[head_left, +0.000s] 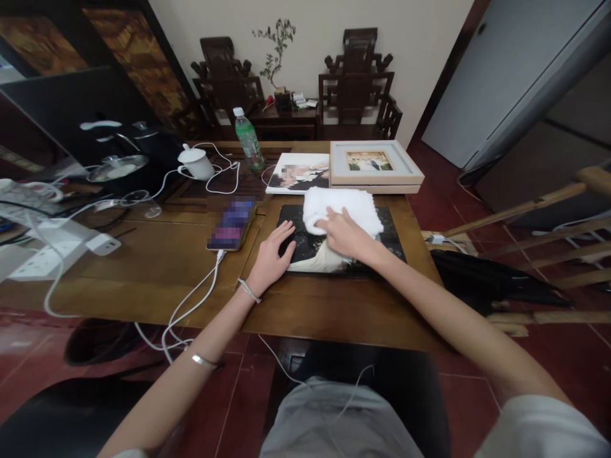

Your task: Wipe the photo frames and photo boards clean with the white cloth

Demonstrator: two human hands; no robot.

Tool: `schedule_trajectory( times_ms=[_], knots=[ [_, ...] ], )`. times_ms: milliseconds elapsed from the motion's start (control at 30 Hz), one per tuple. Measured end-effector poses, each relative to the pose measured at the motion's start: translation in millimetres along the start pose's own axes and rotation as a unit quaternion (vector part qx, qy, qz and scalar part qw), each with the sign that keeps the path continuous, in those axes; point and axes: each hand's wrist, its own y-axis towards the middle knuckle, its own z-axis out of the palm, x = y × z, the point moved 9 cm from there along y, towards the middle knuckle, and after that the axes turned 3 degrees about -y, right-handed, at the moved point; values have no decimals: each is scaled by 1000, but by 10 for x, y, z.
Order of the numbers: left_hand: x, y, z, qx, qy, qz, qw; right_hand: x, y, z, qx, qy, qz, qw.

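Note:
A dark, glossy photo panel (pixel 305 262) with a pale shape in its picture lies flat on the wooden table. My left hand (pixel 275 253) rests on its left edge, fingers stretched out and holding nothing. On the panel's upper part lies a folded white towel (pixel 356 207). My right hand (pixel 346 234) presses on the towel, index finger pointing forward and the other fingers curled against the cloth. The towel and both hands hide parts of the panel's picture.
Behind the panel lie a white photo print (pixel 300 175) and a light wooden picture frame (pixel 377 181). To the left are a charging phone (pixel 232 224), a green-labelled bottle (pixel 249 141), a lidded white cup (pixel 196 163), a power strip (pixel 52 251) and loose cables.

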Motion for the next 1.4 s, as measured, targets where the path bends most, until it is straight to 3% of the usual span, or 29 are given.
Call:
schedule_trajectory(
  times_ms=[200, 333, 467, 600, 700, 800, 900, 1000, 1100, 1233, 1400],
  knots=[
    [9, 5, 8, 8, -4, 2, 1000, 764, -704, 29, 38, 12, -78, 996],
    [5, 3, 13, 11, -4, 7, 1000, 904, -1000, -23, 59, 35, -105, 992],
    [8, 1, 11, 4, -3, 2, 1000, 642, -895, -45, 65, 33, -82, 994],
    [10, 6, 14, 1, -14, -2, 1000, 219, -540, 27, 56, -3, -15, 998],
    [0, 3, -11, -3, -42, -14, 999, 88, -256, 73, 43, -30, 9, 999],
    [-24, -20, -122, -44, -104, -23, 993, 217, -49, 89, 32, -36, -2, 999],
    [-16, -59, -239, -95, -170, -19, 981, 550, 2, 145, 52, -17, -53, 997],
    [68, -90, -297, -137, -204, -29, 969, 921, -134, 107, 35, 10, -135, 990],
    [103, -95, -293, -148, -184, -40, 971, 1095, -385, 7, 27, 44, -198, 979],
    [12, -59, -167, -86, -99, -31, 991, 909, -640, -104, 90, 83, -188, 975],
    [-22, -34, 4, -5, -16, -18, 1000, 255, -588, -129, 114, 90, -47, 988]
  ],
)
